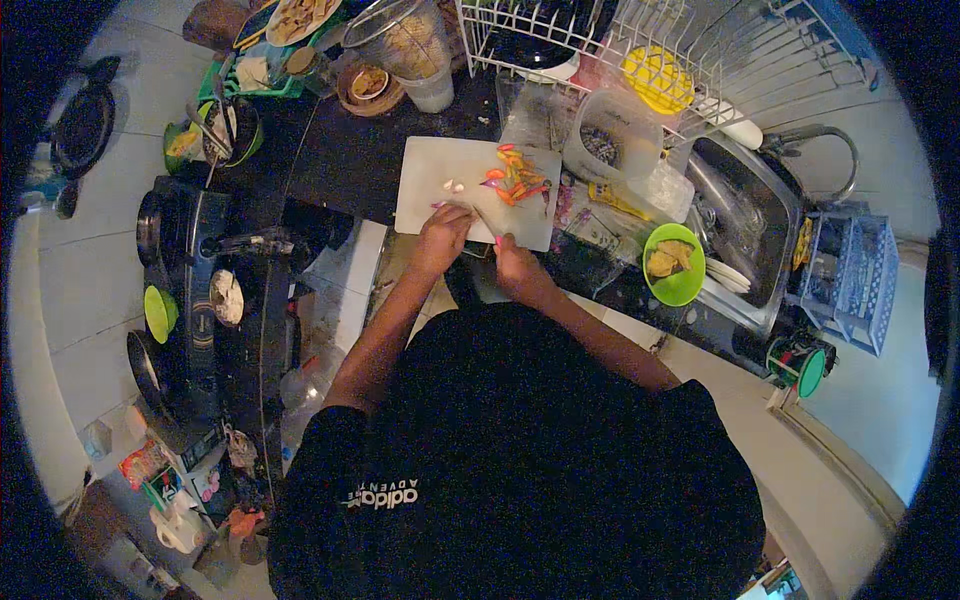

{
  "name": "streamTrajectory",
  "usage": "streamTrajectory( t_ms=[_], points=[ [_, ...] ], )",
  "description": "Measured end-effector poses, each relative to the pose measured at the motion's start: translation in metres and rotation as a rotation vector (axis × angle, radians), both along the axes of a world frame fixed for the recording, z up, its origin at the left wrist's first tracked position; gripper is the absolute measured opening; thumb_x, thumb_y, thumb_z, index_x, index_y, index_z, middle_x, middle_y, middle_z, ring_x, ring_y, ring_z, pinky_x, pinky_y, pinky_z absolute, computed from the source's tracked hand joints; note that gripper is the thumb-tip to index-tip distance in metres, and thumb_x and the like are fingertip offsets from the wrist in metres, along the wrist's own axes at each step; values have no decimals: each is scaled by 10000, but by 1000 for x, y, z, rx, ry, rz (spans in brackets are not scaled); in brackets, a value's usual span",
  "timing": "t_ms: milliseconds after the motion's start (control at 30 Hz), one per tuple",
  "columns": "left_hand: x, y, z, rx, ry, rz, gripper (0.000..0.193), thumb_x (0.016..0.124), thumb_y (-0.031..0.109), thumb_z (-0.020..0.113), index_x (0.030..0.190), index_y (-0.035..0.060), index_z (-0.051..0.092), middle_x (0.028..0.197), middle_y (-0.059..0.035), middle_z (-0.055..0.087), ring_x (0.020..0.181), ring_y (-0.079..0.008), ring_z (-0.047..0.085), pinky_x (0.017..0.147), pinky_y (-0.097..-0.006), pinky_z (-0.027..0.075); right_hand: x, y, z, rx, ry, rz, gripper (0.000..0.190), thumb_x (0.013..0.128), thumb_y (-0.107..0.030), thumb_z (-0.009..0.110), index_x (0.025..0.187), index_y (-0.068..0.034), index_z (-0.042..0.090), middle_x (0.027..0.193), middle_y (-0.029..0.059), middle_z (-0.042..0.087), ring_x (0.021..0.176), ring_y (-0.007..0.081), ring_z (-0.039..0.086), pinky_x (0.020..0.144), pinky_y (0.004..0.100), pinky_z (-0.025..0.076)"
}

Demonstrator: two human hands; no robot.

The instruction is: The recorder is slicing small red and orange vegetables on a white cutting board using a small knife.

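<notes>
A white cutting board (420,169) lies on the dark counter before me. My right hand (517,268) grips a knife (487,223) by its pink handle, the blade pointing up and left over the board. Bent fingers of my left hand (444,234) rest on the board's front edge, left of the blade. Just beyond them shows a small purple piece, perhaps shallot (439,204); whether the fingers pin something is hidden. Two peeled garlic cloves (454,186) lie farther back. Red, orange and yellow chili peppers (517,176) are heaped on the board's right side, with a purple shallot (491,182) at their left.
Right of the board stand a clear plastic container (611,135) and a green bowl (673,289) of food by the steel sink (750,217). A wire dish rack (540,49) rises behind. Behind-left are a plastic cup with a strainer (429,82); a stove (206,247) is at left.
</notes>
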State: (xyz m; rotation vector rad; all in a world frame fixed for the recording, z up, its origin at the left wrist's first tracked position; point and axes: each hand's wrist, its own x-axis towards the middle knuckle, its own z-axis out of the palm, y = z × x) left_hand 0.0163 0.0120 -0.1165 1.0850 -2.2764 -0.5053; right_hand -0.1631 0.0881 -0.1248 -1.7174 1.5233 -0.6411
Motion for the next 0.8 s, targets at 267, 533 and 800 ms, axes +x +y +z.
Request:
streamTrajectory(
  t_ms=[267, 533, 800],
  points=[
    [0, 0, -4, 9, 28, -2, 160, 817, 36, 595, 949, -3, 676, 965, -154, 663, 942, -331, 624, 877, -404, 497, 1, 1, -11, -9, -45, 8, 246, 1002, -196, 383, 983, 47, 418, 712, 303, 599, 688, 472, 621, 590, 545, 491],
    [-2, 1, 0, 38, 48, 15, 161, 814, 24, 599, 954, 7, 679, 959, -168, 666, 932, -338, 631, 851, -405, 505, 4, -1, 0, 104, 80, -106, 314, 1020, -253, 335, 999, 48, 420, 740, 305, 615, 726, 477, 633, 619, 553, 495],
    [-2, 1, -4, -6, 69, 27, 163, 811, 22, 595, 951, -7, 671, 951, -173, 667, 923, -343, 634, 844, -402, 505, 3, 4, -8, -103, 89, 23, 301, 1013, -234, 355, 996, 60, 417, 733, 307, 614, 741, 478, 633, 640, 549, 497]
  ],
)
